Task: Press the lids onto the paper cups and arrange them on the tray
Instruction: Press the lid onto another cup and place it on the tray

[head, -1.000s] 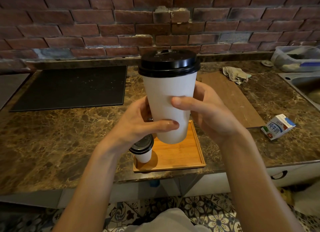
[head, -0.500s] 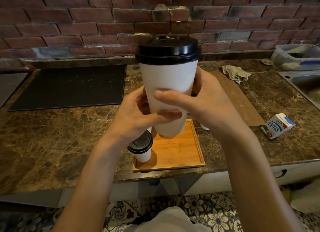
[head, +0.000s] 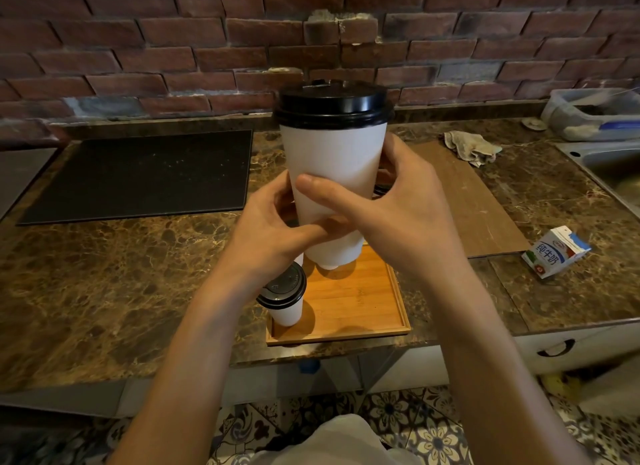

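Here, a wooden tray (head: pixel 363 312) sits at the front edge of a marbled counter (head: pixel 104 291). Above the tray's far half, a tall paper cup (head: pixel 332 159) capped with a black lid (head: pixel 334 104) is held upright, left hand (head: pixel 266 232) and right hand (head: pixel 398 215) both wrapped round its lower body. A small lidded cup (head: pixel 285 301) stands in the tray's near-left corner. A milk carton (head: pixel 554 251) lies well to the tray's right.

Left hand (head: pixel 266 232) and right hand (head: pixel 401 215) grip the raised cup (head: pixel 332 159).

Small cup (head: pixel 286 296) on tray's (head: pixel 363 312) left; carton (head: pixel 554 251) right.
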The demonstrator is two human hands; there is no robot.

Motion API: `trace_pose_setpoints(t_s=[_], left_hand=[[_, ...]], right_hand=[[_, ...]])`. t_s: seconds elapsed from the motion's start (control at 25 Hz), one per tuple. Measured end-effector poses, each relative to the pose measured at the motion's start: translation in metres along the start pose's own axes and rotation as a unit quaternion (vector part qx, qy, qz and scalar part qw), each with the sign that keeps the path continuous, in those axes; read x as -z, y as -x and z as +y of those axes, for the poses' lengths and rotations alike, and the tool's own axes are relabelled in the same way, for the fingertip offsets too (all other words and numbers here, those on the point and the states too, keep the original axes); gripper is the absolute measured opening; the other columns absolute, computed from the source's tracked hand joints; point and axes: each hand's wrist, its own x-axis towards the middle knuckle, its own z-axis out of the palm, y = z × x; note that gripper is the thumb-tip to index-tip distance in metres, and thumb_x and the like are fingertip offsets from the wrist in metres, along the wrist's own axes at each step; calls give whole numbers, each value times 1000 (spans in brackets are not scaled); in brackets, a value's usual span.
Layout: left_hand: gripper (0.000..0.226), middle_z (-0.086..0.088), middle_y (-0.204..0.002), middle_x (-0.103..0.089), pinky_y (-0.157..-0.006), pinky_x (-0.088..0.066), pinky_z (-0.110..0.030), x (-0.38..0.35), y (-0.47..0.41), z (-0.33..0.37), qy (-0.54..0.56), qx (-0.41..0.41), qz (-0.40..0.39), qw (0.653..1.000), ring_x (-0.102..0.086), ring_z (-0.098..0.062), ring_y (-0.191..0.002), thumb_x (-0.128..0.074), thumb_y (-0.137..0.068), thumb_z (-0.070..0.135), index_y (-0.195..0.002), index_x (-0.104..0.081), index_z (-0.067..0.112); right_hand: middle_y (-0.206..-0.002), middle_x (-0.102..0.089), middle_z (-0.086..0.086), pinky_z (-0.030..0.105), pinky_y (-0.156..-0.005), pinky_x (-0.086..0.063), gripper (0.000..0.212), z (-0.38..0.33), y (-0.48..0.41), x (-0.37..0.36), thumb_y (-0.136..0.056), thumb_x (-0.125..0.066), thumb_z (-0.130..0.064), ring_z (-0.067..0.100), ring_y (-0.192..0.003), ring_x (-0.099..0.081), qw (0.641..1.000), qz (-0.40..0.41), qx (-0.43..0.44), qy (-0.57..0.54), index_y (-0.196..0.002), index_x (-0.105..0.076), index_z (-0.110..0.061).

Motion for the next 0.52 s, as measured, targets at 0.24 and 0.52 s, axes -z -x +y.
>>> trace_pose_setpoints(t_s=[0.24,0.52], left_hand=[[42,17,-99,-69,-71,-52,-12,2,-1,8,59,24,-47,997,-65,-2,-96,-74,-65,37,-105,-61,40],[41,16,-97,-70,-70,-53,-16,5,-1,6,103,63,-88,989,-66,-5,-94,-73,-62,35,-103,-64,36]], right_hand=[[-109,-70,-7,28,-80,-57,60,3,-6,12,-68,-80,-45,8,-102,-66,992,-51,-35,-109,-121,-61,-24],[-107,-72,-7,18,-70,-53,47,12,-10,14,-72,-75,-37,8,-98,-69,975,-113,-64,-179,-116,-63,-25]])
